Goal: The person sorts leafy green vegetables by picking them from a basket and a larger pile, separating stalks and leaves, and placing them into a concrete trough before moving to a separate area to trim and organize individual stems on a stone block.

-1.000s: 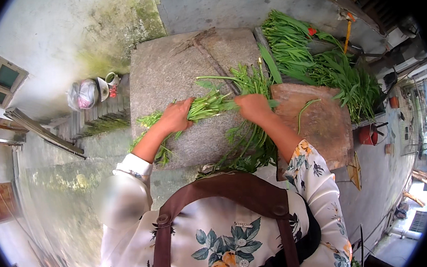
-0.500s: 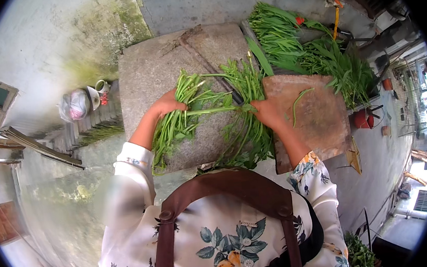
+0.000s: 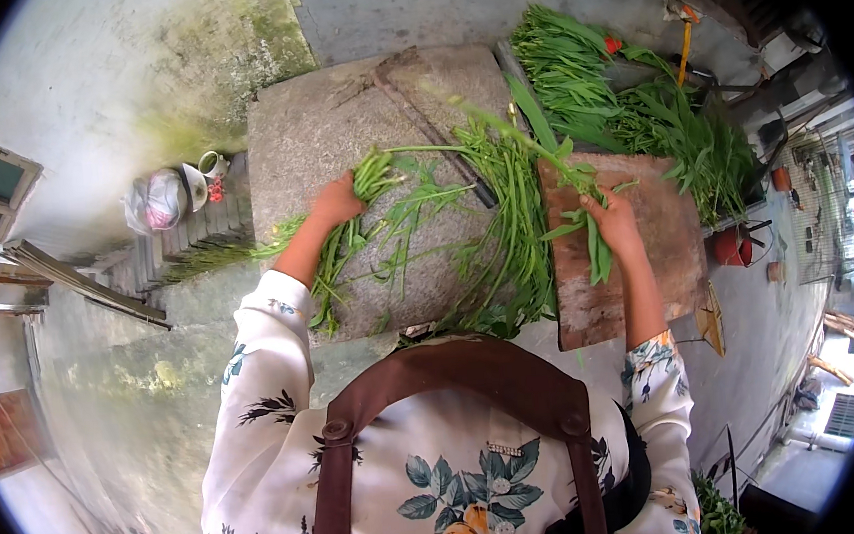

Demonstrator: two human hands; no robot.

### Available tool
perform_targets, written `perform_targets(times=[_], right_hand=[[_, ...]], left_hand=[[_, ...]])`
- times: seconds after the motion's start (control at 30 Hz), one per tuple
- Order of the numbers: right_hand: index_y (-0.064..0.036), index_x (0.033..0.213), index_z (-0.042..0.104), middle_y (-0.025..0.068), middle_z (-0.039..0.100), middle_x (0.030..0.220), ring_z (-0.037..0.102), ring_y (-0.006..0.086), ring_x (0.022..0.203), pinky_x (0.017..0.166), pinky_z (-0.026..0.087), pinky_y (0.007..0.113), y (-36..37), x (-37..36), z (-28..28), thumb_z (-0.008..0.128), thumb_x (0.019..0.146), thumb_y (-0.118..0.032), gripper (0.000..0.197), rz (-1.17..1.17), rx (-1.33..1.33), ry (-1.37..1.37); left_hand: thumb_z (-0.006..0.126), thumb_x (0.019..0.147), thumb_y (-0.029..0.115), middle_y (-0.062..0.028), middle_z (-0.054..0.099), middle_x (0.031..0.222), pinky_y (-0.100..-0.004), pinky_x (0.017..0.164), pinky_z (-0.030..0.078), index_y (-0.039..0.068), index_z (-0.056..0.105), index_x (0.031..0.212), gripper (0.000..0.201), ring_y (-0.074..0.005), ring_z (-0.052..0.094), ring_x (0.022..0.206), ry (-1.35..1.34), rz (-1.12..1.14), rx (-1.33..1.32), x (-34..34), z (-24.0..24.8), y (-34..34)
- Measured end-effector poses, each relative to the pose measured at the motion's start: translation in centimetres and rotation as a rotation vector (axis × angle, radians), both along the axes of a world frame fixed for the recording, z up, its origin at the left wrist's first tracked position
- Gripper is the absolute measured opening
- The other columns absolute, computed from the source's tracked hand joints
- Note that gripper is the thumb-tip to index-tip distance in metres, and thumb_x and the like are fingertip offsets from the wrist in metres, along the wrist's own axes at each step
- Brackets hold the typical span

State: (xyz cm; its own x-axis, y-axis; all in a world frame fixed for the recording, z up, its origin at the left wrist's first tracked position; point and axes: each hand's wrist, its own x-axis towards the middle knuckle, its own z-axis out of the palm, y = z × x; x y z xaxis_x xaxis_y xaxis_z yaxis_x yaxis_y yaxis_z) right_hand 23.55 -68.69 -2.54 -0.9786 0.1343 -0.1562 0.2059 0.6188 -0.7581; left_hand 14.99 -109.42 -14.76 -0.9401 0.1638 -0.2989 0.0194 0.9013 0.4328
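My left hand (image 3: 339, 200) is closed round a bunch of green leafy stems (image 3: 376, 175) over the left part of a grey stone slab (image 3: 310, 116). Its leaves trail down past my wrist. Over a reddish-brown board (image 3: 650, 295), my right hand (image 3: 612, 220) grips a long leafy stem (image 3: 559, 163), whose blurred tip points up and left. Between my hands, a heap of loose greens (image 3: 519, 230) lies along the slab's right side. A sickle-like tool (image 3: 426, 129) with a dark handle rests on the slab, partly crossed by stems.
Beyond the board, large piles of long-leaved greens (image 3: 572, 75) lie at the far right. A red bucket (image 3: 733, 247) stands right of the board. To the left, a plastic bag (image 3: 159, 200) and a white mug (image 3: 211, 163) sit on a ledge by the mossy wall (image 3: 200, 54).
My right hand has moved right, from the heap to over the board, with a stem pulled away. My left hand stays near its place, its bunch now smaller and tilted.
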Motion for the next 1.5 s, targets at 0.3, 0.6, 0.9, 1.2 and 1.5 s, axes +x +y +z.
perform_targets(times=[0.3,0.6,0.9,1.2,1.5], right_hand=[[-0.0073,0.088,0.059,-0.0007,0.054,0.072,0.047,0.0093,0.065,0.061,0.039,0.025,-6.9,3.4,-3.3,0.054,0.080,-0.020,0.015,-0.198,-0.695,-0.338],[-0.0022,0.092,0.057,0.0020,0.055,0.080,0.048,0.0106,0.069,0.062,0.039,0.026,-14.1,4.4,-5.3,0.058,0.078,-0.022,0.025,0.174,-0.636,-0.532],[-0.0017,0.094,0.056,0.0036,0.057,0.085,0.049,0.0101,0.077,0.073,0.039,0.026,-12.0,6.1,-5.9,0.058,0.077,-0.021,0.026,0.499,-0.497,-0.254],[-0.0012,0.093,0.056,0.0057,0.059,0.081,0.051,0.0124,0.076,0.070,0.040,0.028,-5.5,8.8,-6.0,0.055,0.078,-0.026,0.029,0.316,-0.371,-0.301],[-0.0002,0.095,0.055,0.0081,0.059,0.082,0.053,0.0146,0.076,0.069,0.041,0.028,-4.5,10.4,-8.2,0.055,0.078,-0.027,0.032,0.280,-0.362,-0.308]], left_hand=[[0.067,0.062,0.038,-0.0172,0.040,0.115,-0.0424,0.083,0.036,0.007,0.027,0.124,0.080,-0.0294,0.039,0.108,0.341,-0.127,-0.139,4.4,0.8,4.0],[0.049,0.083,0.026,-0.0104,0.052,0.093,-0.0323,0.073,0.041,0.006,0.021,0.128,0.057,-0.0182,0.050,0.084,-0.154,0.296,1.486,2.5,11.2,8.0],[0.046,0.083,0.018,-0.0008,0.044,0.058,-0.0266,0.046,0.035,0.005,0.045,0.107,0.028,-0.0126,0.043,0.050,0.149,0.191,0.611,2.0,15.3,2.2],[0.049,0.078,0.023,-0.0187,0.057,0.085,-0.0412,0.069,0.042,0.007,0.051,0.104,0.031,-0.0334,0.054,0.077,0.383,0.205,0.144,3.5,-3.1,2.7],[0.044,0.075,0.052,-0.0153,0.048,0.108,-0.0516,0.083,0.030,0.011,0.037,0.120,0.062,-0.0324,0.043,0.102,0.356,0.205,-0.155,5.7,-1.1,3.4]])
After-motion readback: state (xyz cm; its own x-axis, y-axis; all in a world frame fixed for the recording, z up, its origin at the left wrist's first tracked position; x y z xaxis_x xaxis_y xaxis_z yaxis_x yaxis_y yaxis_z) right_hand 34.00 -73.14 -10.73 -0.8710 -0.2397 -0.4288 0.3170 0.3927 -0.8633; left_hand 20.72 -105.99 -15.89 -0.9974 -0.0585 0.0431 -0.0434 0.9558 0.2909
